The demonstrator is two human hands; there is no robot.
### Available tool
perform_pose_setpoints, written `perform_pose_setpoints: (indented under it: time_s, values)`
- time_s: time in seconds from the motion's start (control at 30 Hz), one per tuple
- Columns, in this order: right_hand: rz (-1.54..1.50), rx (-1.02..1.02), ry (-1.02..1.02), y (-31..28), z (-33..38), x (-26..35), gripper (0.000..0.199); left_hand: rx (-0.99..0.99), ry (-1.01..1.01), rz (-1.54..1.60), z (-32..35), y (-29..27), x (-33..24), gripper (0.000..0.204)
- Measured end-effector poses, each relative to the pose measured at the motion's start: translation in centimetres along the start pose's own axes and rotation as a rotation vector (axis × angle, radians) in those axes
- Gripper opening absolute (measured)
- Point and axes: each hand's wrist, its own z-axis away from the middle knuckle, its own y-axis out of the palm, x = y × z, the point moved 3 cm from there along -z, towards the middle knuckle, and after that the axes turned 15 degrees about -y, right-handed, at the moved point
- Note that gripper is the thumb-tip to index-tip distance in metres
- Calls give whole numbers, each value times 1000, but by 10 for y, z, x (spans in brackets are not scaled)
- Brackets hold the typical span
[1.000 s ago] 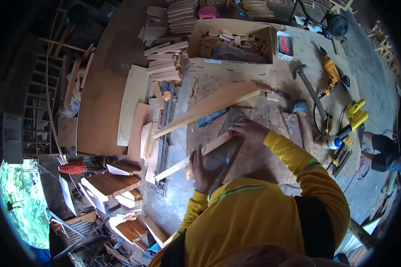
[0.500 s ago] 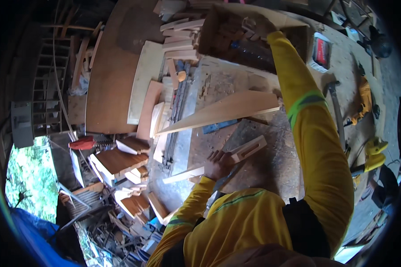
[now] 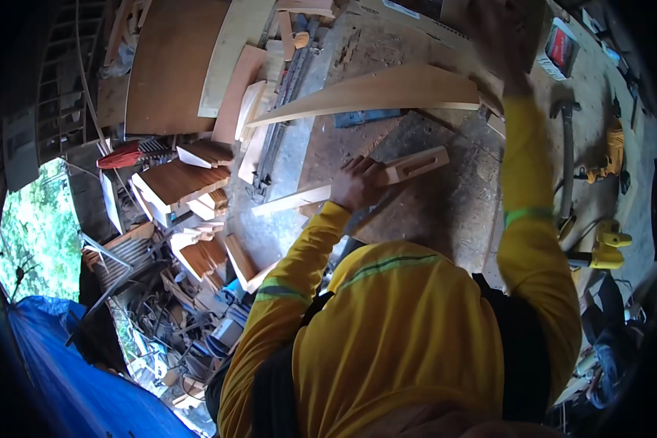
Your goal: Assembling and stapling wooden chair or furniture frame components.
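My left hand [image 3: 356,182] is closed around a pale wooden bar [image 3: 425,163] with a long slot cut near its right end. The bar lies at a slant over the worktable, its thin left end pointing toward the stacked wood. At the top right, my right hand [image 3: 496,40] is stretched out by a cardboard box [image 3: 434,31]. It is dark and smeared by motion, so its fingers and anything in them cannot be made out. Beyond the slotted bar lies a broad tapered board [image 3: 387,89], with a blue flat piece [image 3: 365,117] partly under it.
Right of my right arm are a hammer [image 3: 565,146], a yellow power tool [image 3: 607,155], another yellow tool [image 3: 609,246] and a red-and-white pack [image 3: 560,47]. Long metal bars [image 3: 281,109] and cut wood blocks [image 3: 179,182] lie to the left. A blue tarp [image 3: 73,365] hangs lower left.
My right hand has drawn back out of the box toward me. My view has tipped nearer my body, so the table sits higher. The left hand still grips the slotted bar.
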Motion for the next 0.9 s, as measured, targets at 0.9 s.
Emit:
perform_pose_setpoints:
  time_s: [0.9]
  values:
    - [-597, -742, 561, 51, 341, 219, 31, -54, 246, 9, 6, 23, 1, 53]
